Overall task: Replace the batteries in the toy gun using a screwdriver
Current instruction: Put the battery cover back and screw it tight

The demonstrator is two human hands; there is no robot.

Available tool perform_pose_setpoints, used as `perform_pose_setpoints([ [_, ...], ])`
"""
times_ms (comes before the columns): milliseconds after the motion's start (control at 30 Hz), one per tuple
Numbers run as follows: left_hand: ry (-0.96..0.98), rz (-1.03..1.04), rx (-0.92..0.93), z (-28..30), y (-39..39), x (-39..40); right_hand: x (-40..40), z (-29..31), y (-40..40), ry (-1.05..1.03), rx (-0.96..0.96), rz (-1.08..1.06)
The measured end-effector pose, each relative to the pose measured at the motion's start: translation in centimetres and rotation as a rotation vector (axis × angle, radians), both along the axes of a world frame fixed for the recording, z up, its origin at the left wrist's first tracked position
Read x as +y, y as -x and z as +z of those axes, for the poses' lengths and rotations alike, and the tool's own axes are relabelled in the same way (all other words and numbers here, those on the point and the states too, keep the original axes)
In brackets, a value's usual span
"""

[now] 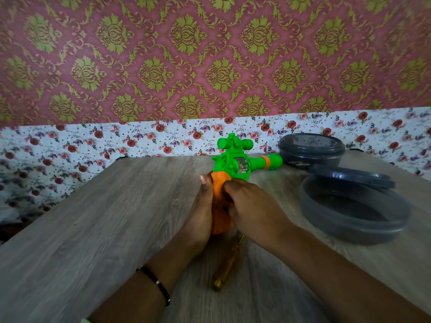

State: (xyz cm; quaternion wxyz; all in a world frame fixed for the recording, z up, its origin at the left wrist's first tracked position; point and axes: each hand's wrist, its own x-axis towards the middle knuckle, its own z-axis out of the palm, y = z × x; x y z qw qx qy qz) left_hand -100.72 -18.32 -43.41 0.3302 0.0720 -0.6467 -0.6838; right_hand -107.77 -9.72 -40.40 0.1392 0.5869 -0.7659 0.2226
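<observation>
A person is sitting at a wood-grain table [93, 229] and is holding a toy gun [235, 163] upright near the middle of it, muzzle pointing to the right. The gun's body, scope and barrel are green, with an orange band near the muzzle and an orange grip [220, 201] pointing down toward the person.

The left hand [200, 213] is wrapping around the left side of the orange grip, its thumb lying up along the edge. The right hand [254, 210] is grasping the same grip from the right, its fingers curling in against the orange plastic. Both hands are hiding most of the grip, so it cannot be told whether a battery cover is on or off. A dark beaded bracelet [156, 284] is sitting on the left wrist.

A screwdriver [227, 264] with a yellow translucent handle is lying on the table just below the hands, between the two forearms, its handle end toward the person.

To the right, a dark grey round container [354, 215] is standing open, its lid [352, 177] leaning on its far rim. Behind it, a second dark round container [311, 149] is sitting closed near the barrel's tip. Floral paper and patterned red-and-gold wallpaper [210, 54] are covering the wall behind.
</observation>
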Motion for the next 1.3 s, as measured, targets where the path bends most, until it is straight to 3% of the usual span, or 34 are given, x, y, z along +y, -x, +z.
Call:
perform_pose_setpoints([
  [467,-0.026,0.019,-0.050,-0.1,0.1,-0.2,-0.9,-1.8,1.8,0.183,-0.596,-0.085],
  [700,-0.172,0.017,-0.057,-0.2,0.4,-0.9,-1.1,-2.3,1.5,0.180,-0.538,-0.105],
  [1100,-0.143,0.025,-0.083,-0.3,0.3,-0.9,-1.2,-2.2,0.7,0.211,-0.583,-0.113],
  [1300,-0.095,0.065,-0.100,-0.4,0.4,-1.2,-0.9,-1.4,1.5,0.194,-0.428,-0.104],
])
